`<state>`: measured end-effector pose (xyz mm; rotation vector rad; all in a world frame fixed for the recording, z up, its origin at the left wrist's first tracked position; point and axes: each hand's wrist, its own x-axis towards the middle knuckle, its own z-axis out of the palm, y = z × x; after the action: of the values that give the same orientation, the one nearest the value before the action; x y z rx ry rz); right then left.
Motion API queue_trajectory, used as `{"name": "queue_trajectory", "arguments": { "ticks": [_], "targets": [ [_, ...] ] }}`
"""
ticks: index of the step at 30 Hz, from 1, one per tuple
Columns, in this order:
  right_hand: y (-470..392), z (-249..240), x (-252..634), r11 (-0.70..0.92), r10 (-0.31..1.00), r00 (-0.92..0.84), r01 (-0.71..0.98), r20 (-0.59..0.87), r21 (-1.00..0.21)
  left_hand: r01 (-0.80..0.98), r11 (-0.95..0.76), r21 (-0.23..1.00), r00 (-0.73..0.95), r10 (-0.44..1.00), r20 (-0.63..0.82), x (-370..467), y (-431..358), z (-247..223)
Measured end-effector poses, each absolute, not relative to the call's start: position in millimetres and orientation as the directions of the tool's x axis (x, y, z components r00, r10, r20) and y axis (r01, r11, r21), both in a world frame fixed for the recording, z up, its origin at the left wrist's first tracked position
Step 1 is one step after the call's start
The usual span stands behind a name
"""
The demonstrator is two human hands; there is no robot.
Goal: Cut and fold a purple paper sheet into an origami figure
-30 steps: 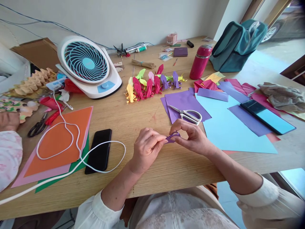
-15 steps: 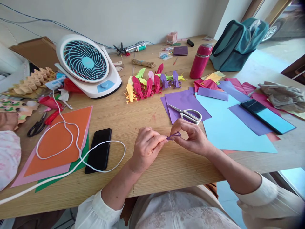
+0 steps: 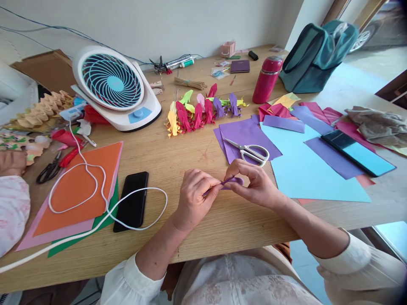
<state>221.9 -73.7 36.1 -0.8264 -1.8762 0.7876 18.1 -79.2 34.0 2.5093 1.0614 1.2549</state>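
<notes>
Left hand (image 3: 193, 197) and right hand (image 3: 257, 184) both pinch a small folded purple paper piece (image 3: 232, 181) just above the wooden table (image 3: 178, 156), fingertips closed to press a crease, apparently. White-handled scissors (image 3: 251, 151) lie near, on purple sheets (image 3: 244, 133).

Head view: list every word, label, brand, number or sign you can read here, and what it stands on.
No text here can be read.
Fan: centre hub and control panel carry marks too small to read.
White adapter: blue label, blurred.
Tubes by the wall: print too small.
Dark notebook: no lettering legible.
Black phone: screen dark, blank.
The purple paper piece pinched by the left hand and right hand is plain.
</notes>
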Motion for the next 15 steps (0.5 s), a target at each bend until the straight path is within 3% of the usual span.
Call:
{"name": "queue_trajectory", "arguments": {
  "ticks": [15],
  "targets": [
    [-73.4,38.4,225.7,0.591,0.794,-0.339,0.239,0.504,-0.770,0.543,-0.750,0.379,0.414,0.631,0.656,17.5,-77.8,35.4]
  ]
}}
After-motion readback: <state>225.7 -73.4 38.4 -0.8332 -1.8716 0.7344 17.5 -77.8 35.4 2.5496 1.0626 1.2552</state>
